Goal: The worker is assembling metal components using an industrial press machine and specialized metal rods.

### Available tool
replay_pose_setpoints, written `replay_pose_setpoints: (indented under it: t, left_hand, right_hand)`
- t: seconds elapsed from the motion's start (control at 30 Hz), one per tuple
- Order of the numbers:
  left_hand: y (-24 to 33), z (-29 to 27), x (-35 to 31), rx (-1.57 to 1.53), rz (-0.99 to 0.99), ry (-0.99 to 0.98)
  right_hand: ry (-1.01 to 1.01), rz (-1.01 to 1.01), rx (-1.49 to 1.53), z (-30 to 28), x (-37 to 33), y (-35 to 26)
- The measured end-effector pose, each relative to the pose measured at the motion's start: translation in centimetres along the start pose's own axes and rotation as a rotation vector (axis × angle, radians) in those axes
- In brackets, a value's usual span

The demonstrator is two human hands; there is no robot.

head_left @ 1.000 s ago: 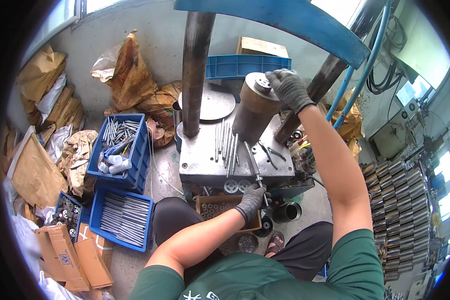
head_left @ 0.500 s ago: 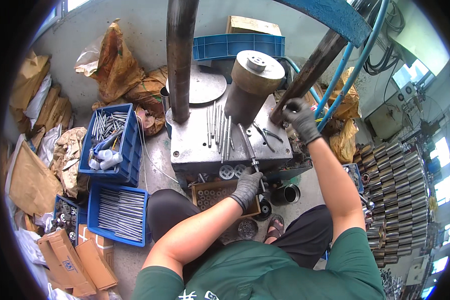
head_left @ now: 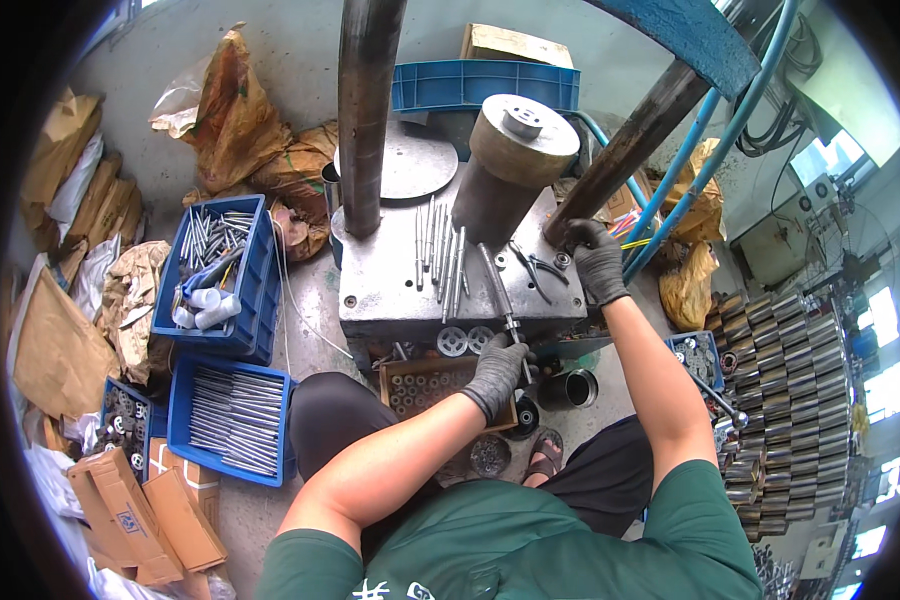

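Observation:
My left hand (head_left: 497,375), in a dark grey glove, is closed round the lower end of a long metal shaft (head_left: 501,290). The shaft leans up over the front edge of the steel press table (head_left: 380,290). My right hand (head_left: 596,262), gloved too, is at the table's right side beside the slanted steel column (head_left: 625,150). Its fingers are curled, and what they hold, if anything, is hidden. Just left of it lies a small metal ring (head_left: 562,261). Pliers (head_left: 538,270) with dark handles lie between shaft and right hand. Several thin shafts (head_left: 440,250) lie left of the thick cylinder (head_left: 505,170).
A wooden box (head_left: 385,385) of small rings stands below the table, near my knees. Blue crates (head_left: 286,425) of shafts are on the left. Blue hoses (head_left: 685,180) hang at the right. Stacked metal tubes (head_left: 790,420) stand farther right.
My right hand has come down slightly toward the table's right edge, its fingers now pointing toward the column's foot. My left hand stays on the shaft. The whole view has shifted a little.

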State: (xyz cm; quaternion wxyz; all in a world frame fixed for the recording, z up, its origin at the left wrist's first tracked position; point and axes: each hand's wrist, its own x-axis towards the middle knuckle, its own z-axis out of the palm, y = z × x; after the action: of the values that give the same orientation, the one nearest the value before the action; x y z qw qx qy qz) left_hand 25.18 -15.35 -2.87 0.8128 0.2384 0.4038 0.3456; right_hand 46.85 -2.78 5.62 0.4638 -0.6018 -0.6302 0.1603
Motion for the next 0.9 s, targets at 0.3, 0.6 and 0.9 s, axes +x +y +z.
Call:
replay_pose_setpoints:
  t: [0.3, 0.6, 0.9]
  left_hand:
    - [0.1, 0.2, 0.2, -0.008, -0.034, -0.011]
    - [0.3, 0.2, -0.1, 0.017, -0.022, 0.001]
    - [0.9, -0.1, -0.4, 0.102, 0.003, -0.014]
  right_hand:
    - [0.123, -0.374, -0.076, -0.3, 6.9, -17.2]
    - [-0.182, -0.182, -0.530, 1.6, 11.8, -21.5]
    - [-0.061, -0.067, -0.280, 0.1, 13.6, -19.3]
